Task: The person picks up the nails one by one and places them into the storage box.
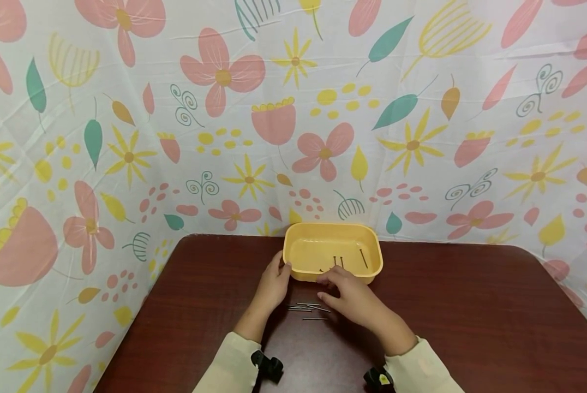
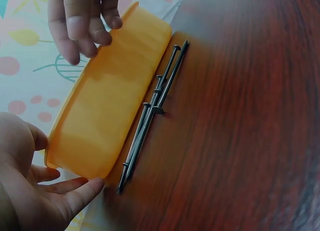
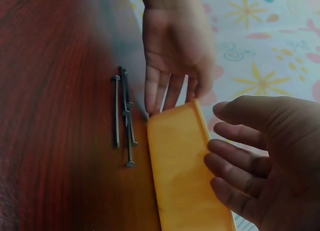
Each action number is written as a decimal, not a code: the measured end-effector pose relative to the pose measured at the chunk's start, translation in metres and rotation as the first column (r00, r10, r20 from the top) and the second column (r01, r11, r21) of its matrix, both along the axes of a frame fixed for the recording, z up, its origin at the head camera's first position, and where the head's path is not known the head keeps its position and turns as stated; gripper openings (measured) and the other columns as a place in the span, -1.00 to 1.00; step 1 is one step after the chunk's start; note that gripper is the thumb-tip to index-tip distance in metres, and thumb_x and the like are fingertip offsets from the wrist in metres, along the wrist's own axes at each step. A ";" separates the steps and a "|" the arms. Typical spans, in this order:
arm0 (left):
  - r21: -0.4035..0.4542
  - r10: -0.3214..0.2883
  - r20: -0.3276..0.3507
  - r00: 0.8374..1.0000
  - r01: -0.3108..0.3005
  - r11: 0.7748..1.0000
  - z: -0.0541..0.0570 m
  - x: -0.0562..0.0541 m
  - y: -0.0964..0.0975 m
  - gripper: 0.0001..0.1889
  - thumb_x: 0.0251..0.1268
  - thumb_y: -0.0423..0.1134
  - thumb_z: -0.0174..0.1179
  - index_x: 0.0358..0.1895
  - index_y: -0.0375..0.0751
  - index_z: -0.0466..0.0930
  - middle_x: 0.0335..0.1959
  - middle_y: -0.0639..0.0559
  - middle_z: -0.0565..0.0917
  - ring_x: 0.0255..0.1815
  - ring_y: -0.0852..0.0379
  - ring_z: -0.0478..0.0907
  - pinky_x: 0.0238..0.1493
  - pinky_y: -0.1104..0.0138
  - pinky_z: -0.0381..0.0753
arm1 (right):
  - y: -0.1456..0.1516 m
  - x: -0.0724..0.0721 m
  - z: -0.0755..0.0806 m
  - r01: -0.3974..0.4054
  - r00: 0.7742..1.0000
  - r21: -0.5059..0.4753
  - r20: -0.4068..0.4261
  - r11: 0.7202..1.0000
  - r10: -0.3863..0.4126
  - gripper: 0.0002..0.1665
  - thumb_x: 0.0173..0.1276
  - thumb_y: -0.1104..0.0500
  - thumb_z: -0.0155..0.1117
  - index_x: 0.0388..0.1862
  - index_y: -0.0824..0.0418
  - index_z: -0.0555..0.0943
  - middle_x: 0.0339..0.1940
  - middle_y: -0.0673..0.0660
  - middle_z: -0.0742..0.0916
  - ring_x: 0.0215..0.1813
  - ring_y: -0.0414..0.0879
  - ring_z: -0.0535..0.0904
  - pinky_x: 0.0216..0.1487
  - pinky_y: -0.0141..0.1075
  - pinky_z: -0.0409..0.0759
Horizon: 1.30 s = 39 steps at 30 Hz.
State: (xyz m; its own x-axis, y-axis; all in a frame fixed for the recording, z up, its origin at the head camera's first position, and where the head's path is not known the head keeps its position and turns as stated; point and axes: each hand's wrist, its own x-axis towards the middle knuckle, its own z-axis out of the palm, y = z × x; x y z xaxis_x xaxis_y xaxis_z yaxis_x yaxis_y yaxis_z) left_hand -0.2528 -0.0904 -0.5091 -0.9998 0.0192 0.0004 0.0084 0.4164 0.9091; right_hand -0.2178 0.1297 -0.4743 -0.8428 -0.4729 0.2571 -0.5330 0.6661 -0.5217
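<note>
At the back of the desk (image 1: 470, 305), near the flowered cloth (image 1: 421, 191), a yellow tray (image 1: 303, 251) is sitting. My left grip (image 1: 271, 286) is holding its left end, thumb at the rim and fingers along the end wall, probably so it isn't sliding. My right grip (image 1: 352, 297) is hovering by the near rim, thumb and fingers parted, with nothing showing between them; I cannot tell whether a fingertip is touching the tray. At least 3 nails (image 1: 364, 258) are lying inside, where the raised walls are likely stopping them from rolling away. Just in front, a cluster of loose nails (image 2: 159, 110) is lying on the desk, some overlapping, with 1 stray nail (image 3: 117, 111) resting closer to me, all seemingly within easy reach.
</note>
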 end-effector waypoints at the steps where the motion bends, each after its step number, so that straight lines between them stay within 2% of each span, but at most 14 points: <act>1: 0.001 -0.001 0.000 1.000 0.001 1.000 0.000 0.000 0.000 -0.34 0.62 0.10 -0.15 0.61 -0.13 0.10 0.57 -0.22 0.25 0.50 -0.22 0.31 0.43 -0.18 0.33 | -0.001 0.001 -0.001 -0.009 1.000 0.011 0.012 1.000 0.009 -0.69 0.35 0.10 0.43 0.03 0.14 0.68 -0.10 0.01 0.68 -0.09 -0.12 0.63 -0.05 -0.24 0.64; 5: 0.001 -0.004 0.001 1.000 0.004 1.000 0.000 0.000 0.000 -0.34 0.62 0.10 -0.15 0.61 -0.14 0.09 0.57 -0.23 0.25 0.49 -0.23 0.33 0.42 -0.18 0.35 | -0.004 0.002 -0.002 -0.030 0.998 0.052 0.063 0.998 0.026 -0.68 0.37 0.09 0.41 0.05 0.16 0.68 -0.06 0.02 0.69 -0.03 -0.07 0.67 -0.02 -0.18 0.65; 9: 0.004 -0.007 0.009 1.000 0.007 1.000 0.000 0.000 0.000 -0.33 0.62 0.11 -0.16 0.62 -0.14 0.07 0.58 -0.23 0.22 0.48 -0.22 0.35 0.40 -0.16 0.39 | -0.006 0.003 -0.005 -0.043 0.996 0.087 0.076 0.995 0.036 -0.68 0.34 0.13 0.42 0.03 0.20 0.68 -0.05 0.04 0.70 -0.02 -0.04 0.67 0.00 -0.13 0.64; 19: 0.005 -0.005 0.012 1.000 0.005 1.000 0.001 0.000 0.000 -0.33 0.62 0.11 -0.16 0.62 -0.14 0.07 0.58 -0.22 0.23 0.47 -0.21 0.38 0.39 -0.13 0.41 | -0.010 0.002 -0.018 -0.017 0.998 0.157 0.057 0.988 0.009 -0.68 0.24 0.10 0.52 -0.06 0.19 0.71 -0.18 0.01 0.64 -0.14 -0.15 0.58 -0.09 -0.20 0.60; 39: -0.009 0.005 0.007 1.000 -0.005 1.000 0.000 0.000 0.000 -0.34 0.62 0.08 -0.15 0.62 -0.14 0.08 0.57 -0.23 0.24 0.45 -0.21 0.39 0.38 -0.12 0.43 | -0.006 0.000 -0.030 -0.029 0.999 0.180 0.046 0.983 0.021 -0.79 0.18 0.19 0.53 -0.25 0.12 0.66 -0.30 -0.05 0.58 -0.26 -0.22 0.50 -0.20 -0.27 0.53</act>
